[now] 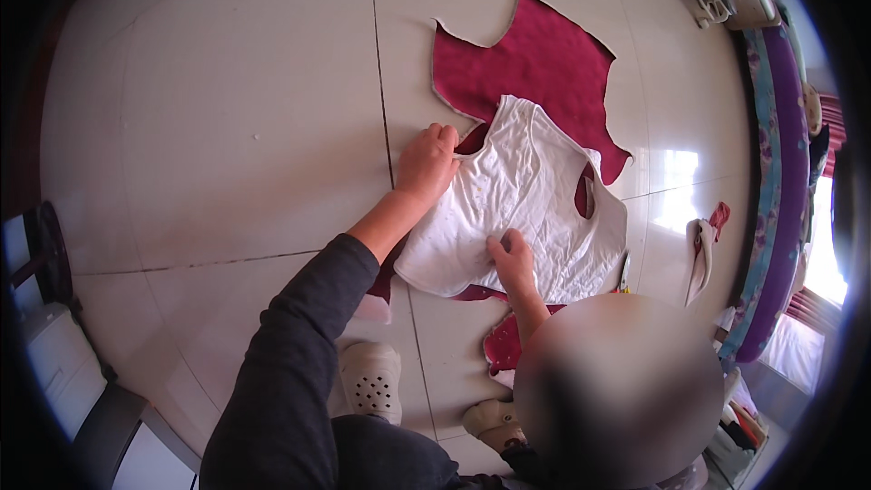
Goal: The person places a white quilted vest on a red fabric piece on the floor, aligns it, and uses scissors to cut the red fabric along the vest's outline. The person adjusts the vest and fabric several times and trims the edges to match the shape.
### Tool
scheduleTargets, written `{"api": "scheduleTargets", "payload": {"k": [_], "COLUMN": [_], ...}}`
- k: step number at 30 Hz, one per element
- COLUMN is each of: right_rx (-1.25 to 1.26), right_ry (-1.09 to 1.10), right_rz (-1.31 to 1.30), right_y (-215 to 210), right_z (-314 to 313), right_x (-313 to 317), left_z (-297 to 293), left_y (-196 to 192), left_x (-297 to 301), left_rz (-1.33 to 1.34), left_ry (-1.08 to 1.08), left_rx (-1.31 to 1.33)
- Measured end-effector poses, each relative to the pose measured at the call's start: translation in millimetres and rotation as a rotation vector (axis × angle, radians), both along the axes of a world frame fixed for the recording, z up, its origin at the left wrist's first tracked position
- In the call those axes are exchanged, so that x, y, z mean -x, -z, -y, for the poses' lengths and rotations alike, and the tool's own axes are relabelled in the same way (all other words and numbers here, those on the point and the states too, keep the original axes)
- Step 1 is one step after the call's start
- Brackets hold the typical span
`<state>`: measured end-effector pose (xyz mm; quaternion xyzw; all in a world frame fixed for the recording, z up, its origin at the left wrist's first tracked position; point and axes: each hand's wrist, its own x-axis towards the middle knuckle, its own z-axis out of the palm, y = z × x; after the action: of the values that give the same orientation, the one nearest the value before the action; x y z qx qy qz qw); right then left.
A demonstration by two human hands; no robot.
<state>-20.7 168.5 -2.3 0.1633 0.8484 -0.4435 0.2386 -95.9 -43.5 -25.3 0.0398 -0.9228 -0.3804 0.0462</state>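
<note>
A white, wrinkled sleeveless top (535, 200) lies spread on the floor over dark red fabric. My left hand (428, 163) is closed on its edge by the left armhole, where some red shows underneath. Lower down, my right hand (513, 263) presses curled fingers against the top's cloth; its fingertips are partly hidden. Beyond the top stretches a large dark red fabric piece (535, 59) with curved, cut edges. More red cloth peeks out below the top's hem. A smaller red piece (502, 345) lies near my right forearm.
Pale tiles (245, 127) make up the floor. A thin pointed tool (625, 272) lies right of the top, with cloth scraps (701, 259) farther right. A bed with a purple side (782, 181) lines the right. My clog (370, 381) is below. A blurred round shape covers the lower right.
</note>
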Motion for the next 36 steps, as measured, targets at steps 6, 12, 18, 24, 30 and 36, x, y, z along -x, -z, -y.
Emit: {"api": "scheduleTargets", "payload": {"k": [6,12,18,24,30,36], "right_rx": [-0.038,-0.134,-0.105,0.024,0.138,0.287], "right_ry": [-0.039,-0.086,-0.104,-0.084,-0.077,0.012], "right_rz": [-0.022,-0.034,-0.1,-0.034,0.054,0.176], "right_y": [5.1,14.1,28.9,41.0,22.9,5.2], "right_z": [-3.2,-2.1,-6.8,-13.9,-17.8,-16.5], "right_x": [-0.6,0.0,-0.4,2.2,-3.4,-14.2], "left_z": [-1.1,10.8,31.0,19.2,12.4,10.0], "left_y": [6.0,5.5,-13.9,-17.0,-20.2,-8.5], "left_x": [-1.2,-10.5,-75.7,-137.9,-139.7,-134.7], "left_rz": [-0.035,-0.043,0.166,0.389,0.474,0.485], "left_ry": [-0.025,-0.092,-0.083,-0.067,-0.093,-0.137], "left_rx": [0.042,-0.225,-0.403,-0.358,-0.144,-0.028]}}
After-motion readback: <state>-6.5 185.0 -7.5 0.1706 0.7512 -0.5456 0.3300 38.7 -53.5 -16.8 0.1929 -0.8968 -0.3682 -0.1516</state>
